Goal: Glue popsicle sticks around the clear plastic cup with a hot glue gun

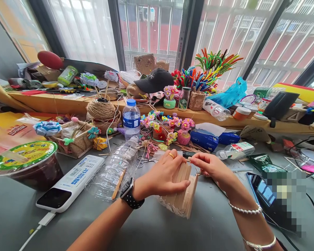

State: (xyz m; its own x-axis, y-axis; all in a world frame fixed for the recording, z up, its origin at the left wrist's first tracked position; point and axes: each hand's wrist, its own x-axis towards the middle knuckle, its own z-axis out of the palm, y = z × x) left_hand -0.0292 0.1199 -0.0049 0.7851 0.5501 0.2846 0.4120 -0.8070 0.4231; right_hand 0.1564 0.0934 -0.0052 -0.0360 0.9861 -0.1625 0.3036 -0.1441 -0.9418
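My left hand (164, 174) lies over a craft-stick holder (181, 197), its thumb on the near face and its fingers over the far edge. Flat wooden sticks stand side by side on the holder, and clear plastic shows at its base. At the holder's upper right, my right hand (210, 167) is closed, thumb and fingertips pinched together. What they pinch, if anything, is too small to make out. Left of my wrist lies a large clear plastic bottle (108, 167) with one loose craft stick (118, 184) on it. Scissors (142, 162) rest just beyond my left hand.
A power bank (73, 181) with a cable and a lidded cup (28, 167) stand at left. A phone (267, 198) lies at right. Behind are a water bottle (131, 120), twine (101, 109), tissues (204, 139) and a cluttered ledge (157, 113).
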